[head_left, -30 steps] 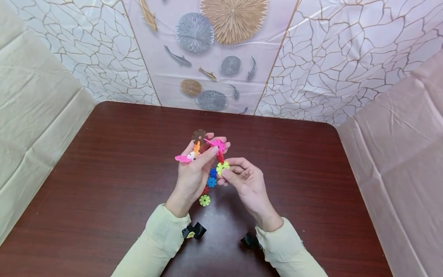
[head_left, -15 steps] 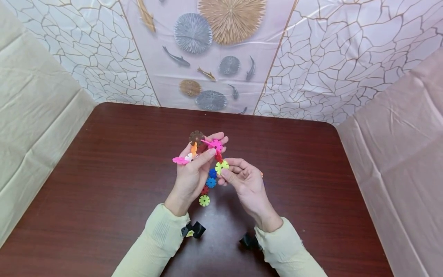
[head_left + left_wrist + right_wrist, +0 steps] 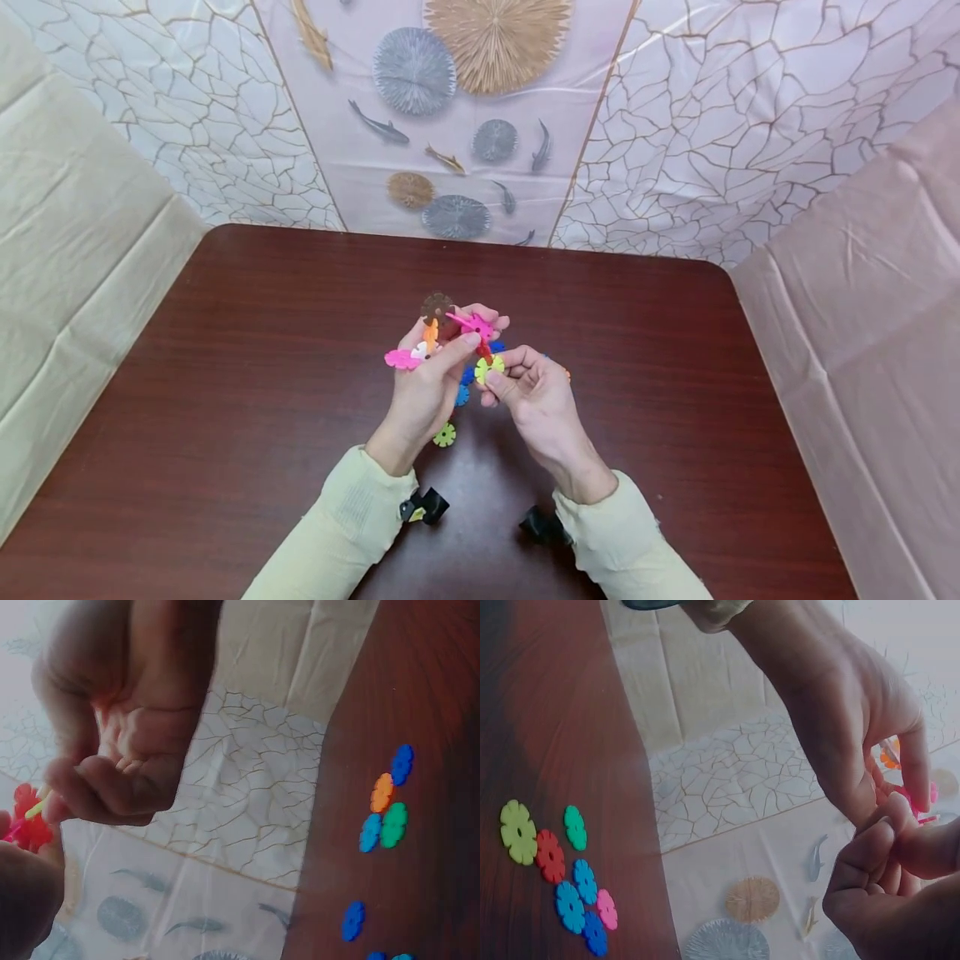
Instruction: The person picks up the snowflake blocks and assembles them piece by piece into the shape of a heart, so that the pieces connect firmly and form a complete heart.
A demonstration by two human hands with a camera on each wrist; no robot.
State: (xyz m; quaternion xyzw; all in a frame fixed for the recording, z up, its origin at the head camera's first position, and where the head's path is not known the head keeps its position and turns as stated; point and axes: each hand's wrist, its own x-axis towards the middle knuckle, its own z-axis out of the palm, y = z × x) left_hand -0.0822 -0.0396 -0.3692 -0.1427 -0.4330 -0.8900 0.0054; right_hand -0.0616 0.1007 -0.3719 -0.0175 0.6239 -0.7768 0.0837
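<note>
My left hand (image 3: 423, 379) holds a chain of linked notched plastic discs. A brown disc (image 3: 437, 307), an orange disc (image 3: 431, 333), a white disc (image 3: 420, 351) and a pink disc (image 3: 401, 359) show along its left side. Under the left thumb is another pink disc (image 3: 480, 327), with a red disc (image 3: 485, 352) just below. Between thumb and fingers, my right hand (image 3: 543, 400) pinches a yellow-green disc (image 3: 487, 369) right at the red one. In the left wrist view, the red disc (image 3: 28, 817) and a yellow-green edge appear between both hands' fingertips.
Loose discs lie on the dark wooden table (image 3: 262, 400) beneath the hands, among them a yellow-green disc (image 3: 444, 435). The right wrist view shows a loose red disc (image 3: 551, 856) and pink disc (image 3: 607, 909); the left wrist view, an orange disc (image 3: 382, 793). Patterned sheets hang behind.
Over the last half second both hands shift slightly, the left one right and down with its chain. The right hand keeps its pinch on the yellow-green disc. More blue discs show behind the fingers.
</note>
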